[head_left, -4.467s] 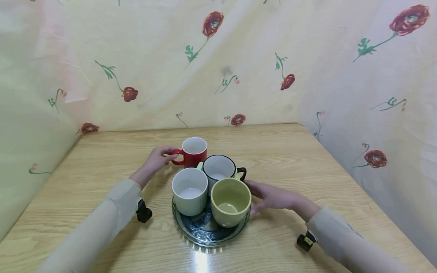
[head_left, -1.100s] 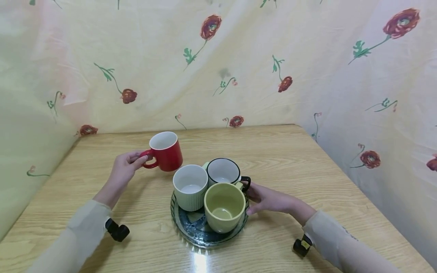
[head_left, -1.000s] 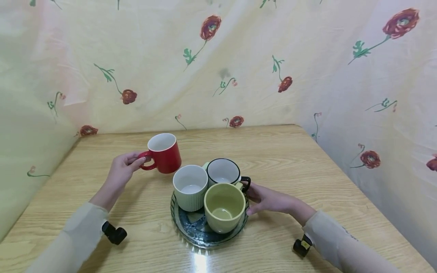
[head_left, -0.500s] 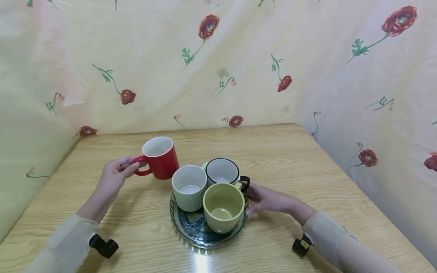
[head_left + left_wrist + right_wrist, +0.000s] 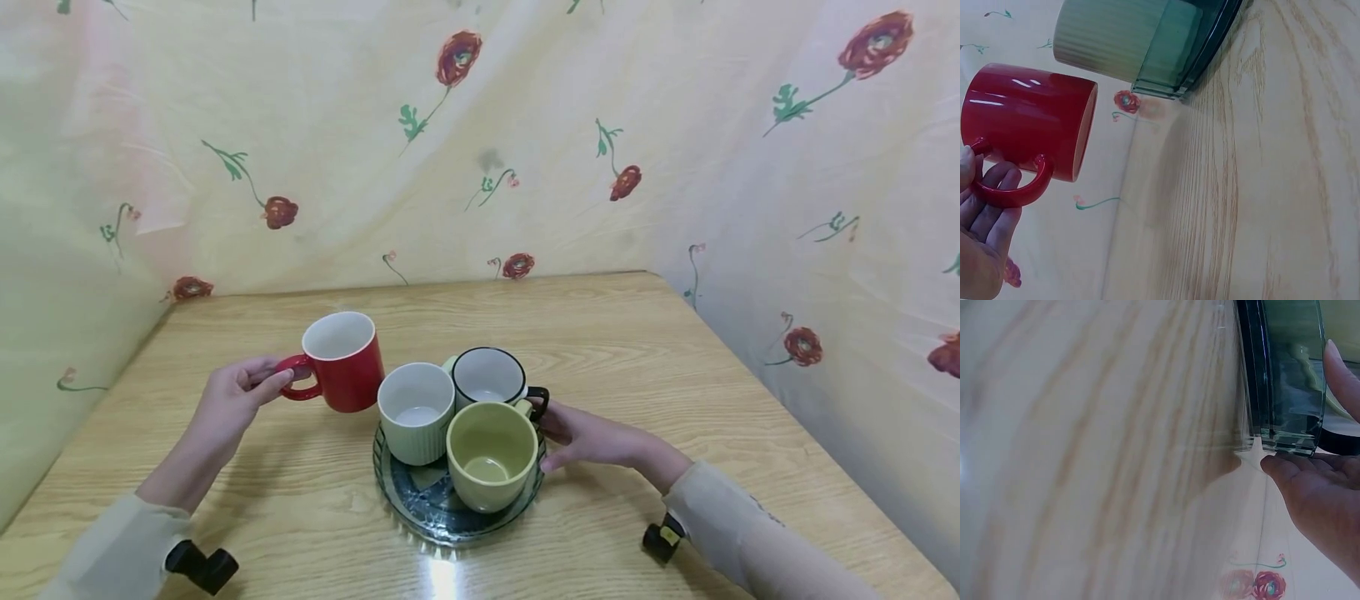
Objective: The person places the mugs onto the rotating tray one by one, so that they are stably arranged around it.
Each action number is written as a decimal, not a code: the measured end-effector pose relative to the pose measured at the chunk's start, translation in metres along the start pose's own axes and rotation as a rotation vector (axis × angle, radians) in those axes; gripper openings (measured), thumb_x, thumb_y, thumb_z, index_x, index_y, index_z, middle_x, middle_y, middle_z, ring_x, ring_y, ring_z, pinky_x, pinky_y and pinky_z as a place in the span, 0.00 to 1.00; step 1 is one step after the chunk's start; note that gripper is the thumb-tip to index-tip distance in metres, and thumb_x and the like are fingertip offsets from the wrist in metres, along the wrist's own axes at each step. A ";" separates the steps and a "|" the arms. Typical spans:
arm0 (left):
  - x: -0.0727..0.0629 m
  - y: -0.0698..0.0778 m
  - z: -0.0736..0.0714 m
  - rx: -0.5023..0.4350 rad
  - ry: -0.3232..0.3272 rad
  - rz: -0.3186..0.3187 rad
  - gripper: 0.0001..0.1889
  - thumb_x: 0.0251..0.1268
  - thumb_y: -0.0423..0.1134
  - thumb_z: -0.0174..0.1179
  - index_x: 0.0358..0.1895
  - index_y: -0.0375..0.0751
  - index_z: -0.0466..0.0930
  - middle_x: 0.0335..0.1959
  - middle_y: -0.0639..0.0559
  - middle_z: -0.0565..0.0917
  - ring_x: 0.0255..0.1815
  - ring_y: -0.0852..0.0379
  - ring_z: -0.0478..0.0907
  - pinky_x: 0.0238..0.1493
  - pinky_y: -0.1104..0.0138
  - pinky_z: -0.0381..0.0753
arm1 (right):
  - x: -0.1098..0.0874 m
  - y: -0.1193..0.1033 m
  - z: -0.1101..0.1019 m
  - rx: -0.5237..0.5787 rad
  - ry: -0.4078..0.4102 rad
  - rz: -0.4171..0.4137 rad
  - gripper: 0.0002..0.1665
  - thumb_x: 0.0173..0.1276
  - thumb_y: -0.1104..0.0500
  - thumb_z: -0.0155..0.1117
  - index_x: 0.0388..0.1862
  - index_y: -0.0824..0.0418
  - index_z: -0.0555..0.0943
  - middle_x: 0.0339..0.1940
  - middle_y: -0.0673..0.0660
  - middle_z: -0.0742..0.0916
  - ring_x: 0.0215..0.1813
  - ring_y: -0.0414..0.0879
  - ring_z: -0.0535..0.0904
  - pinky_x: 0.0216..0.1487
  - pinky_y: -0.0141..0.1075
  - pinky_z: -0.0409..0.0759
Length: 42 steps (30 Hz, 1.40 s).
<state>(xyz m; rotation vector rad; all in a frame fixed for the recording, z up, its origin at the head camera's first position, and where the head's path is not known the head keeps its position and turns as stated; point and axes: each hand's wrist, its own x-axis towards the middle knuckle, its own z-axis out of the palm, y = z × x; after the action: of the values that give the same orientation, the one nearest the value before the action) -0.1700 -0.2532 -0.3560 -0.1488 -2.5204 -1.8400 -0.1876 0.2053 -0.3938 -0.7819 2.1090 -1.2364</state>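
Note:
My left hand [image 5: 228, 400] pinches the handle of a red mug [image 5: 347, 379] with a white inside. The mug hangs above the table, left of and behind a round glass dish [image 5: 431, 521]; in the left wrist view a gap separates them. Inside the dish stand a ribbed pale mug [image 5: 416, 429], a white mug with a black rim [image 5: 491, 379] and a yellow-green mug [image 5: 491, 462]. My right hand [image 5: 592, 437] rests at the dish's right side, thumb and fingers spread along its glass wall [image 5: 1288, 381]. Its fingertips are partly hidden behind the black handle.
A light wood-grain table [image 5: 322, 517] carries everything. Flower-printed cloth [image 5: 330, 150] rises behind it and along both sides. Each wrist wears a small black camera; the left one [image 5: 201, 567] sits low over the table.
Earlier the red mug stood behind the other mugs, the left hand at its handle. It was lifted and drawn left, then nearer the body. The right hand stays by the dish.

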 end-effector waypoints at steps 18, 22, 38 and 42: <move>-0.019 0.002 -0.001 0.041 -0.008 0.039 0.22 0.70 0.39 0.57 0.57 0.22 0.73 0.36 0.74 0.86 0.41 0.74 0.81 0.44 0.79 0.81 | 0.001 0.001 0.000 0.000 0.002 -0.004 0.59 0.60 0.58 0.71 0.76 0.71 0.43 0.75 0.75 0.59 0.77 0.68 0.53 0.77 0.58 0.51; -0.022 0.002 -0.001 0.032 -0.016 0.030 0.22 0.70 0.39 0.57 0.58 0.22 0.73 0.37 0.73 0.86 0.41 0.74 0.81 0.43 0.79 0.81 | 0.000 -0.001 0.000 -0.001 0.006 -0.013 0.58 0.59 0.59 0.71 0.76 0.72 0.44 0.75 0.75 0.60 0.77 0.68 0.53 0.77 0.58 0.51; -0.040 0.001 -0.004 0.041 -0.027 0.068 0.15 0.71 0.37 0.56 0.53 0.29 0.79 0.38 0.69 0.87 0.42 0.72 0.82 0.43 0.78 0.81 | -0.001 0.001 0.001 0.006 0.003 -0.006 0.61 0.58 0.58 0.71 0.77 0.70 0.41 0.76 0.73 0.60 0.78 0.65 0.53 0.77 0.54 0.51; -0.047 0.002 -0.005 0.037 -0.049 0.081 0.12 0.70 0.36 0.56 0.51 0.34 0.81 0.39 0.65 0.89 0.43 0.70 0.82 0.43 0.78 0.80 | -0.001 0.001 0.001 0.011 0.000 -0.012 0.61 0.58 0.58 0.72 0.77 0.69 0.41 0.76 0.72 0.60 0.78 0.63 0.53 0.77 0.53 0.51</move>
<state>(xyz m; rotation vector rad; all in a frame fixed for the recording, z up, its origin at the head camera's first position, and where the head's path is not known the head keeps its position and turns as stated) -0.1229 -0.2601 -0.3560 -0.2942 -2.5373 -1.7806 -0.1869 0.2057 -0.3950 -0.7904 2.0984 -1.2536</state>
